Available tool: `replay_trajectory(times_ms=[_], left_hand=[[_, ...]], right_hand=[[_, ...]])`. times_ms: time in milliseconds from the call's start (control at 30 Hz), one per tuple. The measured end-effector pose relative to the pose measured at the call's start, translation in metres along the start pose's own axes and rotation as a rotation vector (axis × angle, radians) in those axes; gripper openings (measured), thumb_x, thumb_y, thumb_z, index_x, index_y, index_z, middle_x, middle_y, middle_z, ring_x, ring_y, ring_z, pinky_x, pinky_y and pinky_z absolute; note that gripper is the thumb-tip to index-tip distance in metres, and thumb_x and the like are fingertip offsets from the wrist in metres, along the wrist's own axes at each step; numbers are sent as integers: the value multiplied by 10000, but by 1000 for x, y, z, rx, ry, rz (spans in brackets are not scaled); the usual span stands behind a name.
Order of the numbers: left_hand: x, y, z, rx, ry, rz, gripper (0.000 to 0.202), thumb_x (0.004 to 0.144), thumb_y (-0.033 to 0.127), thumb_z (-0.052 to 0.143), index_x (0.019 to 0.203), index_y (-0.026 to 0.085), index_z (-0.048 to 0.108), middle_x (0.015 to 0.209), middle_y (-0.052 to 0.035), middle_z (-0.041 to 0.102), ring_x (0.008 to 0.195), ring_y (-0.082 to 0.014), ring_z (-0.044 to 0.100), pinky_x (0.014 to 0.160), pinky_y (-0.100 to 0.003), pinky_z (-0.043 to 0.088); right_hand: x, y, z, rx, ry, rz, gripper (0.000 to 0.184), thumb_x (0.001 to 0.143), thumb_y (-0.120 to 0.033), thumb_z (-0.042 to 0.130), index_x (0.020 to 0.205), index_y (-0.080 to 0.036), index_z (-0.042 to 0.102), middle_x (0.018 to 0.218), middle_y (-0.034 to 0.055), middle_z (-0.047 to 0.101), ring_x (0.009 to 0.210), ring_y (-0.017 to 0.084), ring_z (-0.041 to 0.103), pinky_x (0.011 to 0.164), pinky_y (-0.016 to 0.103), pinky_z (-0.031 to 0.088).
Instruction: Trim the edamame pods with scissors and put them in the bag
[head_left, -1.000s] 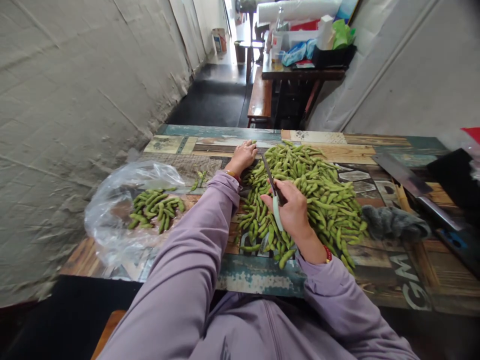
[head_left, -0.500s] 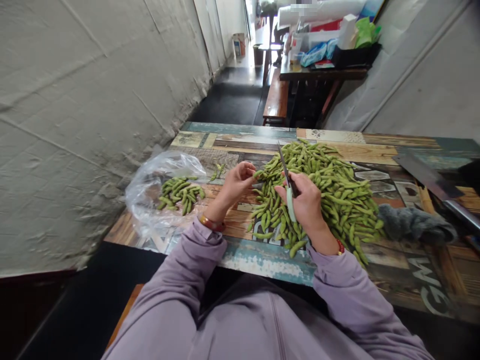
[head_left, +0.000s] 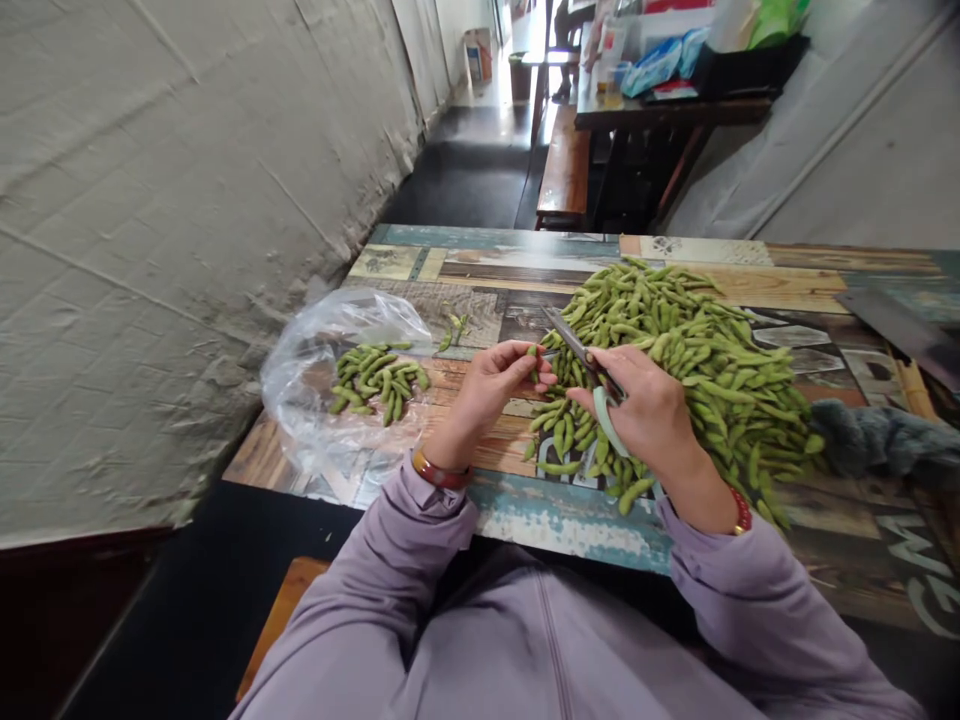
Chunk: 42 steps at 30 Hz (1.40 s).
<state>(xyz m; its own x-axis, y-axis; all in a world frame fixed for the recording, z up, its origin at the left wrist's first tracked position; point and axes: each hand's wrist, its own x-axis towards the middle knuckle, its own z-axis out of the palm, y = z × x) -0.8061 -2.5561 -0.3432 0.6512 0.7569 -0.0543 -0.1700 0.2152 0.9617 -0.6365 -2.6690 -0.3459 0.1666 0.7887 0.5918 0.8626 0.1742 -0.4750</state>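
Observation:
My left hand (head_left: 491, 388) pinches a single green edamame pod (head_left: 534, 353) just above the table. My right hand (head_left: 651, 412) grips scissors (head_left: 581, 352) with a pale green handle, and the blades point left toward that pod. Both hands hover over the near left edge of a large heap of edamame pods (head_left: 697, 350). To the left lies a clear plastic bag (head_left: 330, 370) with a small pile of pods (head_left: 379, 378) on it. Both arms wear lilac sleeves.
The patterned wooden table (head_left: 540, 515) stands against a rough grey wall on the left. A grey cloth (head_left: 877, 440) lies right of the heap, with a cleaver blade (head_left: 907, 330) behind it. A wooden bench (head_left: 564, 170) and a cluttered table (head_left: 660, 100) stand beyond.
My left hand drew back from the heap's far side with a pod pinched in it. The scissors swung from pointing away to pointing left at the pod.

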Motion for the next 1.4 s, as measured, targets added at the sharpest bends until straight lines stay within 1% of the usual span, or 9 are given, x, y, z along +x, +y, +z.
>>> replay_trajectory(times_ms=[100,200,367,500,600,867,1100,1200,1400], left_hand=[[-3,2,0,-10,-3,38,284,796,391,770,897,140,685,825,-42,688,746,-149,695,718,-283,592],[-3,3,-3,-6,7,85,262,805,381,761,872,137,695,809,-40,690,757,-150,688,729,-273,571],[-4,4,-4,53,-29,179,242,802,374,759,895,153,731,764,-23,676,716,-131,631,702,-256,523],[-7,6,0,116,-44,170,258,798,396,754,880,151,744,734,-15,660,679,-117,594,640,-232,489],[-9,7,3,170,-70,195,278,786,412,760,822,137,747,736,-26,669,679,-117,588,646,-228,474],[-7,4,4,300,-17,224,287,772,419,763,767,132,755,710,-44,678,677,-144,596,653,-250,467],[-7,7,3,289,-2,181,312,750,438,781,744,129,747,682,-36,671,654,-139,582,638,-251,457],[-7,7,2,283,-24,169,323,751,453,777,747,131,747,675,-32,669,654,-135,581,648,-250,460],[-5,3,-2,291,-26,154,321,752,454,779,755,134,748,663,-25,665,634,-124,573,629,-242,458]], right_hand=[[0,-3,-3,-37,-118,16,401,857,-335,705,1238,-224,643,1113,88,696,886,248,693,690,347,572],[0,-5,-5,-48,-193,29,477,834,-320,743,1281,-210,619,1151,91,685,892,236,693,709,335,580],[0,-5,-4,-70,-214,3,482,832,-319,752,1279,-197,620,1123,93,682,926,250,683,775,368,580],[-1,-3,-1,-56,-220,-23,513,823,-327,760,1295,-195,607,1124,103,672,967,267,672,816,390,573],[-2,-2,1,-52,-222,-32,520,829,-341,749,1304,-199,595,1132,110,663,990,277,664,823,398,572],[-2,-1,3,-5,-261,-49,492,842,-329,721,1296,-195,589,1123,120,652,1028,289,644,870,413,554],[-1,0,5,34,-264,-47,407,861,-307,696,1240,-179,619,1061,106,659,810,225,652,693,340,543],[-1,1,5,15,-264,-50,392,861,-306,700,1230,-194,627,1045,93,664,744,201,632,670,325,523],[0,-1,2,-53,-314,-19,422,838,-275,746,1233,-172,638,1029,74,675,667,166,604,639,294,488]])
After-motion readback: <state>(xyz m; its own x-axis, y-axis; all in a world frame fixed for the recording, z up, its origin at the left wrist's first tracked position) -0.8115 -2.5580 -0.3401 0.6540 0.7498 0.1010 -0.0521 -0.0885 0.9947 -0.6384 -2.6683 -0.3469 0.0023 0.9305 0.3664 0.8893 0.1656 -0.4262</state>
